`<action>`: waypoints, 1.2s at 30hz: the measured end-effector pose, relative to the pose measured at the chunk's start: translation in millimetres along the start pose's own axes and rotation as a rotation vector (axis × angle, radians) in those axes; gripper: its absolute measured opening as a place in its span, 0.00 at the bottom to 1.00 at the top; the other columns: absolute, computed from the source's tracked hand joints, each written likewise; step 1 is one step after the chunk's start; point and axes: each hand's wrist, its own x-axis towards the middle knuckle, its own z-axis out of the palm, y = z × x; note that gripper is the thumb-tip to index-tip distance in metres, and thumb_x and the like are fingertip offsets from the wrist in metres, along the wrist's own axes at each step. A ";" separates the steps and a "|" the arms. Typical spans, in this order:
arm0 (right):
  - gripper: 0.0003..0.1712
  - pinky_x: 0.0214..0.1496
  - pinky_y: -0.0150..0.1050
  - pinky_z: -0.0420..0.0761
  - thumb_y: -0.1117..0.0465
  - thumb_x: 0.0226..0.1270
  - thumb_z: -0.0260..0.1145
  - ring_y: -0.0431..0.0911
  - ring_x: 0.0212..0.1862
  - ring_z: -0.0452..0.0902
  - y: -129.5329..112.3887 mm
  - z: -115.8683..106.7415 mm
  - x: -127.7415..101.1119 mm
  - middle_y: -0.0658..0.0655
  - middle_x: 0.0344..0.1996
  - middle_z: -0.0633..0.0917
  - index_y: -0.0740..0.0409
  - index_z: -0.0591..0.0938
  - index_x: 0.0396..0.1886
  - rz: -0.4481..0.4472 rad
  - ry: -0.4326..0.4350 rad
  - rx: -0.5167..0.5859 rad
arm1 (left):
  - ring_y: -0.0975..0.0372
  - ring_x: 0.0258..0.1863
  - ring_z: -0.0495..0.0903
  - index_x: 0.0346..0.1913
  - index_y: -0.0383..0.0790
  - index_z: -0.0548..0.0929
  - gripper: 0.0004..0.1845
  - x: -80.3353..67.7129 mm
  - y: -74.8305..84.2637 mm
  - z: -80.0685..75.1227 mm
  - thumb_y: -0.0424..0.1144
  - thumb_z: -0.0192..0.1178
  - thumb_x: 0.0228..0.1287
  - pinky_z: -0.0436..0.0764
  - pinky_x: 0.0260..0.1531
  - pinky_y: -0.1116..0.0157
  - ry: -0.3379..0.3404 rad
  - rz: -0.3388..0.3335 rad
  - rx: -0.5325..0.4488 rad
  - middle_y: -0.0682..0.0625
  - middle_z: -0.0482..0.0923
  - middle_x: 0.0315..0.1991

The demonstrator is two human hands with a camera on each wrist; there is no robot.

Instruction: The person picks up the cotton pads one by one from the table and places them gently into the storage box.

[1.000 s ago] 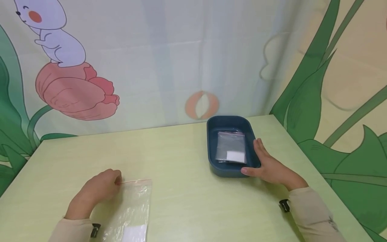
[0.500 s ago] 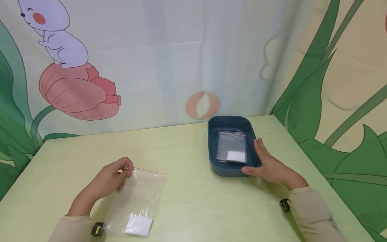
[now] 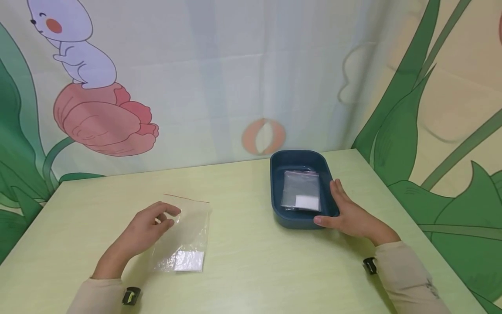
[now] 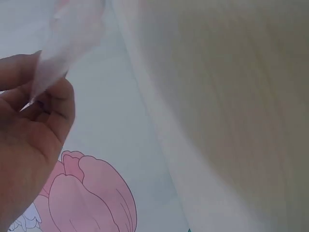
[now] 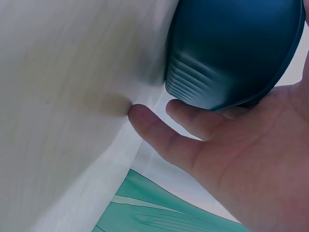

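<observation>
Your left hand pinches the clear zip bag, long axis pointing away from you, left of the blue tray; your right hand, fingers relaxed, steadies the tray's near corner

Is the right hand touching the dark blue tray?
Touching. The head view shows the right hand against the dark blue tray at its near right corner; the right wrist view shows the same.

Bare table runs open between the bag at 8 o'clock and the tray at 2 o'clock. The right hand blocks the tray's 4 o'clock side. The backdrop closes 12 o'clock.
</observation>
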 end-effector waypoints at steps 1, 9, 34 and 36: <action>0.71 0.71 0.69 0.45 0.36 0.64 0.69 0.69 0.77 0.30 -0.1 -0.1 -0.2 0.65 0.77 0.25 0.64 0.29 0.79 0.001 0.000 0.000 | 0.57 0.38 0.77 0.57 0.39 0.81 0.15 -0.2 0.7 -0.1 0.30 0.61 0.69 0.79 0.30 0.61 0.009 -0.004 -0.001 0.47 0.78 0.53; 0.72 0.71 0.69 0.45 0.35 0.63 0.69 0.69 0.77 0.30 -0.6 0.5 0.3 0.65 0.77 0.25 0.63 0.29 0.79 0.012 -0.004 0.001 | 0.56 0.41 0.81 0.71 0.42 0.72 0.32 -0.2 4.6 1.9 0.23 0.59 0.64 0.79 0.34 0.62 0.025 0.098 -0.076 0.44 0.68 0.64; 0.71 0.72 0.68 0.45 0.35 0.64 0.69 0.68 0.77 0.29 7.4 -0.1 1.6 0.64 0.77 0.25 0.63 0.30 0.80 0.001 -0.001 -0.005 | 0.49 0.56 0.80 0.81 0.50 0.56 0.44 22.4 54.8 13.6 0.15 0.41 0.64 0.84 0.26 0.60 0.029 0.225 -0.120 0.53 0.52 0.78; 0.72 0.72 0.68 0.44 0.34 0.63 0.68 0.67 0.77 0.29 5.8 -0.5 1.9 0.64 0.77 0.24 0.63 0.29 0.80 0.000 -0.003 -0.001 | 0.50 0.55 0.80 0.81 0.53 0.55 0.44 26.2 60.7 17.0 0.15 0.41 0.65 0.85 0.25 0.60 0.028 0.232 -0.135 0.54 0.51 0.78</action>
